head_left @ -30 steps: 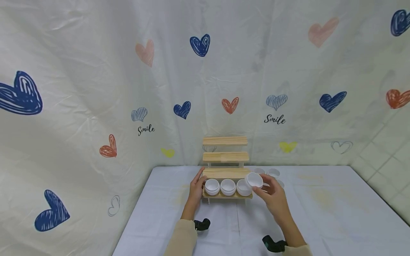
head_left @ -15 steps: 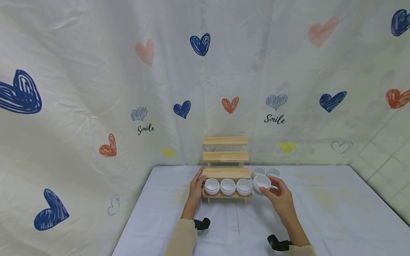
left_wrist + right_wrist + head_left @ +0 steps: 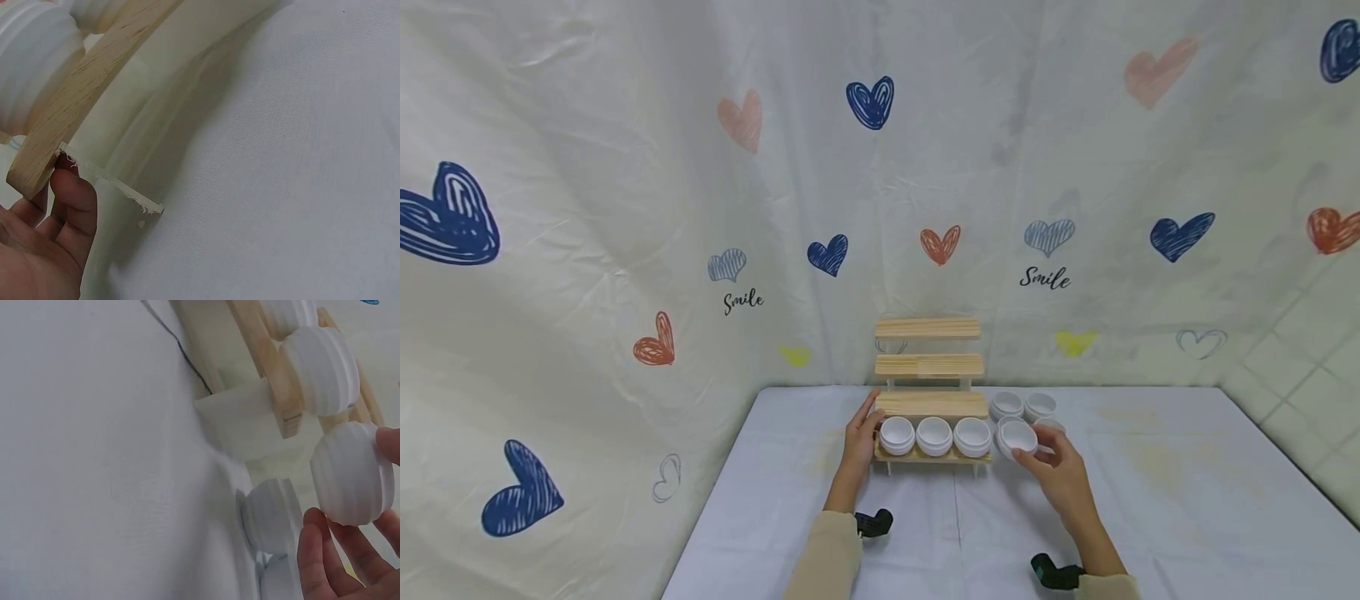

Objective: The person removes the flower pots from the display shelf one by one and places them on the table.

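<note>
A tiered wooden shelf stand [image 3: 932, 406] holds three small white ribbed pots on its lowest board: a left pot [image 3: 897, 436], a middle pot [image 3: 934, 436] and a right pot [image 3: 973, 437]. At the stand's left end, my left hand [image 3: 854, 450] grips the board; in the left wrist view, curled fingers [image 3: 75, 194] lie against the board's end [image 3: 37, 169]. Just right of the stand, my right hand [image 3: 1062, 477] holds another white pot [image 3: 351, 474] between thumb and fingers. It hangs above the table, its mouth facing up.
Behind the held pot, more white pots stand on the white-covered table [image 3: 1150, 500], among them a back-left pot [image 3: 1007, 405] and a back-right pot [image 3: 1041, 405]; one is partly hidden by my right hand. A heart-printed curtain [image 3: 880, 183] hangs behind the table.
My right hand has carried its pot rightward and slightly down, from in front of the lowest board's right end to beside the stand. My left hand has stayed on the stand.
</note>
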### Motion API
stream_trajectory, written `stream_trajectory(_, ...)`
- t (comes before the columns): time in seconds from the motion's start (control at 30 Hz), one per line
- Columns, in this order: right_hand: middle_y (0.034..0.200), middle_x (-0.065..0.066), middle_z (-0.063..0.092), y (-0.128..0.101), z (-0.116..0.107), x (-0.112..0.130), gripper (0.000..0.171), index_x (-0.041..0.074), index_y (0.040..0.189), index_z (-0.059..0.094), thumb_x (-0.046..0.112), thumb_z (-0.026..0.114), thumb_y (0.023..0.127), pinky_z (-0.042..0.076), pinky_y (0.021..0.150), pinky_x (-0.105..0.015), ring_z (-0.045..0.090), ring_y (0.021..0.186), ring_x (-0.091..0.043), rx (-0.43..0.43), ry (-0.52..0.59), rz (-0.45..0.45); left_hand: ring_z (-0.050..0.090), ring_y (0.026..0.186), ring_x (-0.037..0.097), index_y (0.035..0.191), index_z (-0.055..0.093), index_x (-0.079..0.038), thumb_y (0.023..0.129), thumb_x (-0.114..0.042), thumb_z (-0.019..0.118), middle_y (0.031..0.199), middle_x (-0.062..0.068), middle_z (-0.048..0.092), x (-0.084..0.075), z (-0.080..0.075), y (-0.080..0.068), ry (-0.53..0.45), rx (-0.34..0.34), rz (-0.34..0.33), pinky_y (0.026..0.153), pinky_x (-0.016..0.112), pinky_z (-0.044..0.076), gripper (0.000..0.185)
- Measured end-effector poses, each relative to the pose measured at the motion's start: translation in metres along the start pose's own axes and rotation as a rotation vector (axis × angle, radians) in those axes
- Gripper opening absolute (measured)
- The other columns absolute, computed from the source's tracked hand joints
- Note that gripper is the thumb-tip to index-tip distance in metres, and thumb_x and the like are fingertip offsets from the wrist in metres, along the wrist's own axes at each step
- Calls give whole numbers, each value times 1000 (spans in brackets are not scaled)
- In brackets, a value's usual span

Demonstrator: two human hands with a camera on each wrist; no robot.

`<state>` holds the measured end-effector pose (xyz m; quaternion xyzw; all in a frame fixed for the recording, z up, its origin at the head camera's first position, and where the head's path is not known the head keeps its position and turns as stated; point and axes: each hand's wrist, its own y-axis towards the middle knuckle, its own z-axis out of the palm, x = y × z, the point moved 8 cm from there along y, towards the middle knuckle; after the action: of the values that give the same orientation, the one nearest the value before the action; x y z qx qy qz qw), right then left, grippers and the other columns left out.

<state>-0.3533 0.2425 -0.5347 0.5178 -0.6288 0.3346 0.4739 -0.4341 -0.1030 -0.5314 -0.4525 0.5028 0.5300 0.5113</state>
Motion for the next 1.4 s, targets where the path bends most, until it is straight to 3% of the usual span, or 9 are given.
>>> stream_trajectory(0.13,147,-12,52,1,0,-8,71,11,147,48,41,79,89,49,81,-14,56,100,5,14,-22,11,55,92,10,155,46,-17,103,-22,59,97,-6,64,0,0,0,-1,-1,0,84,28,43,54)
stream_trajectory(0.3,145,-16,54,1,1,-17,76,11,148,47,45,79,88,49,79,-18,60,114,-20,21,-83,33,55,92,10,155,47,-17,103,-22,58,99,-6,63,0,1,-1,1,-1,2,86,29,43,53)
stream_trajectory(0.4,142,-19,56,3,1,-21,76,10,147,48,45,80,87,49,78,-21,60,117,-28,25,-105,36,55,93,10,155,47,-18,104,-22,58,99,-6,64,0,1,0,3,0,3,87,29,43,52)
stream_trajectory(0.77,139,-22,57,3,4,-26,72,9,145,49,42,79,89,50,79,-27,63,115,-32,66,-139,26,55,91,10,155,46,-14,103,-21,58,97,-7,63,0,1,-1,-2,-5,13,84,28,44,54)
stream_trajectory(1.4,136,-23,61,4,5,-32,66,6,142,52,35,79,90,52,82,-28,62,115,-32,132,-205,-7,56,90,10,155,47,-15,104,-21,58,99,-6,64,0,1,-1,-6,-2,9,83,28,45,53)
